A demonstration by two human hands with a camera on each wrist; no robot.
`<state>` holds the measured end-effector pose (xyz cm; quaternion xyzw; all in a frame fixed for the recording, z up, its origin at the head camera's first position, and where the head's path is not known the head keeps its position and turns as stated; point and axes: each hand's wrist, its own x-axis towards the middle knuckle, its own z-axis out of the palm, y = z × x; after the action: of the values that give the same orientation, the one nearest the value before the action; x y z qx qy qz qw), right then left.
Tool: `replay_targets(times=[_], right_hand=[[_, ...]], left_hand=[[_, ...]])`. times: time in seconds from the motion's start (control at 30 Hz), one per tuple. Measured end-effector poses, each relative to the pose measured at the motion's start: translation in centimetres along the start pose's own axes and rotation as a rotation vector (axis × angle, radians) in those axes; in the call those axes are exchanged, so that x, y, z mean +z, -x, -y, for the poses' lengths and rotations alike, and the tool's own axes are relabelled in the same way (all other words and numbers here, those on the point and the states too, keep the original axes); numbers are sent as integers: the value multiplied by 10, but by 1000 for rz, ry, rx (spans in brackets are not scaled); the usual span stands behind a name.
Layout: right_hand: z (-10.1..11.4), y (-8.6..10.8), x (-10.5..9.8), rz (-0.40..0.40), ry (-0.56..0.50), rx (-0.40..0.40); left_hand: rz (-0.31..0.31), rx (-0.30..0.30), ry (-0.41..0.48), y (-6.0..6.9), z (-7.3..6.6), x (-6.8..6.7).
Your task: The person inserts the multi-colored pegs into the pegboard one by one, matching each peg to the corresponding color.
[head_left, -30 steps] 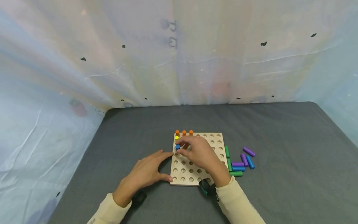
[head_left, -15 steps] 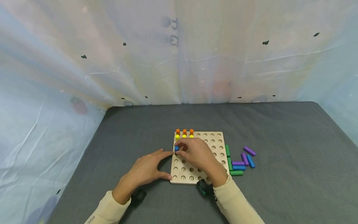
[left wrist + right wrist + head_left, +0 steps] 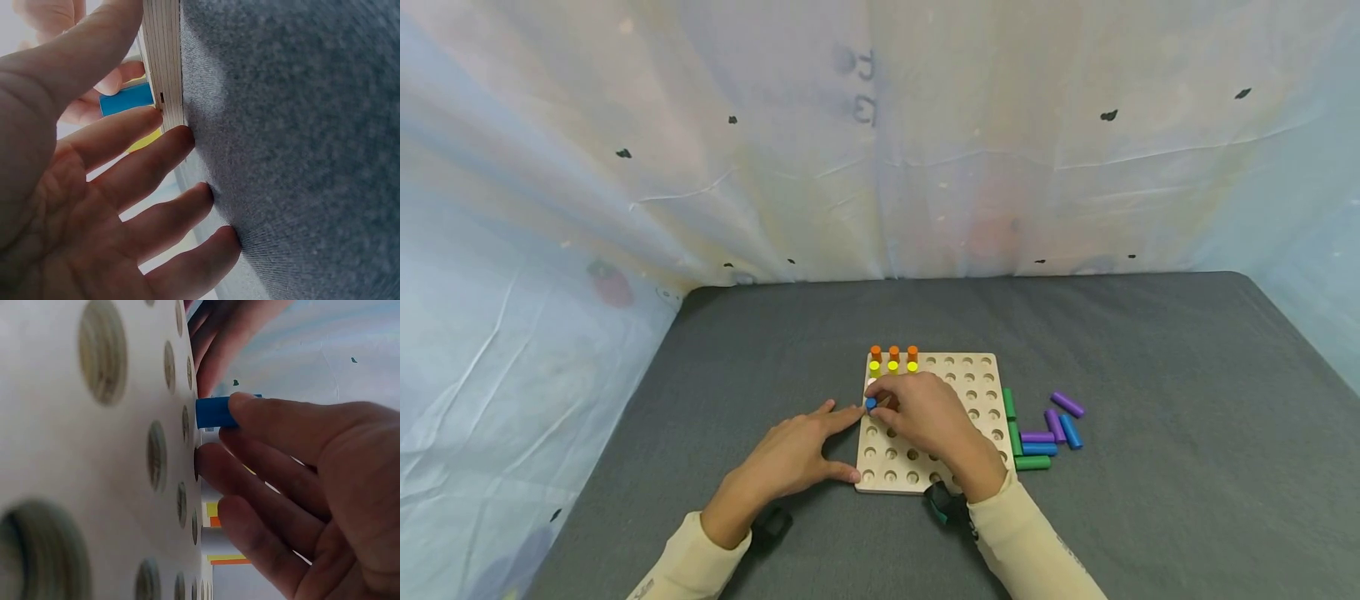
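Observation:
A pale wooden pegboard (image 3: 902, 443) with rows of round holes lies on the dark grey cloth. My right hand (image 3: 928, 417) pinches a blue peg (image 3: 871, 403) between thumb and index finger, upright at the board's left column. In the right wrist view the lower end of the blue peg (image 3: 211, 412) meets the board's face; how deep it sits I cannot tell. My left hand (image 3: 797, 454) rests along the left edge, its fingers extended, index fingertip and thumb at the board. Orange pegs (image 3: 894, 353) and yellow pegs (image 3: 892, 367) stand in the two back rows. A white peg (image 3: 872, 382) is mostly covered by my right hand.
Right of the board lie loose green pegs (image 3: 1033, 462), blue pegs (image 3: 1071, 432) and purple pegs (image 3: 1067, 404), some against its edge. A patterned curtain (image 3: 955, 192) hangs behind the table and at its sides.
My right hand has moved slightly left and toward me with the blue peg. Yellow pegs it had covered now show behind it. My left hand has stayed at the board's edge.

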<state>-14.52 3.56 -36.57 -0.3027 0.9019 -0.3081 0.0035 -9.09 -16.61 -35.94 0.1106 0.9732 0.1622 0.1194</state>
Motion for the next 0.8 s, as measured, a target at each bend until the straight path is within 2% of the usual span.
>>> replay_targets(times=[0.17, 0.33, 0.47, 0.8], right_hand=[[0, 2, -2, 20, 0, -5], [-3, 12, -10, 45, -46, 60], [-10, 24, -24, 18, -61, 85], [-40, 52, -59, -25, -43, 81]], left_hand=[[0, 2, 8, 0, 0, 0], [8, -12, 8, 0, -1, 0], [12, -26, 6, -1, 0, -1], [23, -67, 9, 1, 0, -1]])
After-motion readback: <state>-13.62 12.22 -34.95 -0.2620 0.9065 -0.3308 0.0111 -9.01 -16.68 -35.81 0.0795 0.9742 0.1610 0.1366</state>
